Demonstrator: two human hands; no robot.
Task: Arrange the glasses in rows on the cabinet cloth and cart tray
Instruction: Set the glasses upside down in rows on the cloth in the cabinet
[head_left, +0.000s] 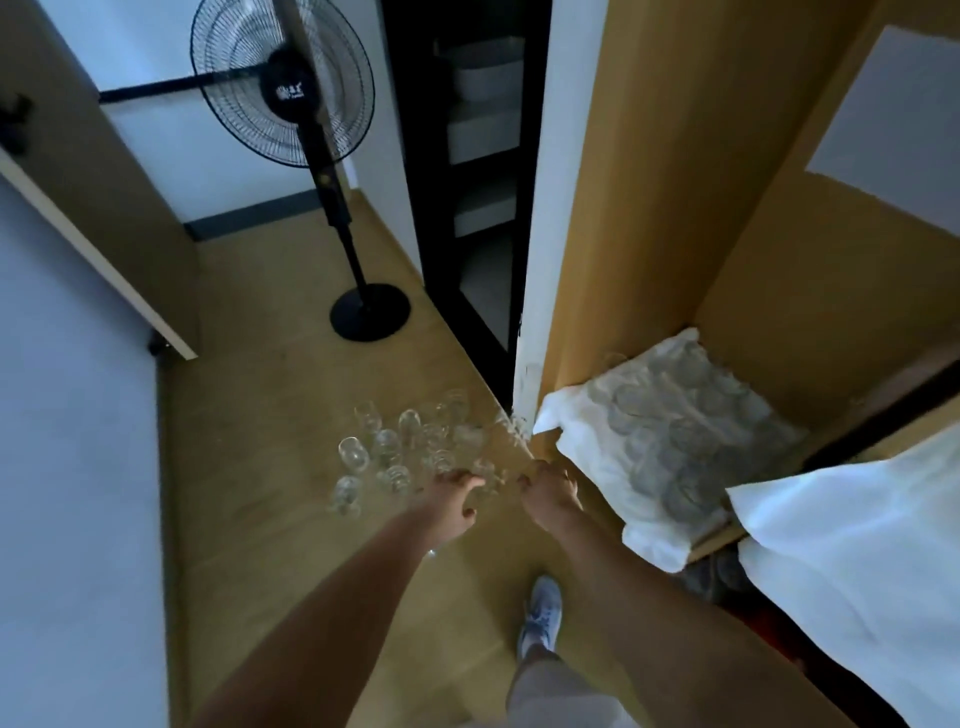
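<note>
Several clear stemmed glasses (405, 447) stand in a loose cluster on the wooden floor. My left hand (451, 496) reaches down to the cluster's near edge, its fingers spread and its fingertips at a glass (485, 467). My right hand (551, 488) hangs just to the right, by the cabinet corner, with its fingers bent downward. Whether it holds anything is hidden. On the cabinet's low shelf lies a white cloth (576, 415) with rows of upturned glasses (685, 421) on it. A second white cloth (857, 551) covers a surface at the lower right.
A black standing fan (358, 306) stands on the floor behind the glasses. A dark shelving unit (467, 208) stands left of the cabinet's side panel (535, 312). A door edge (104, 270) juts in at the left. My shoe (541, 613) is planted below my hands.
</note>
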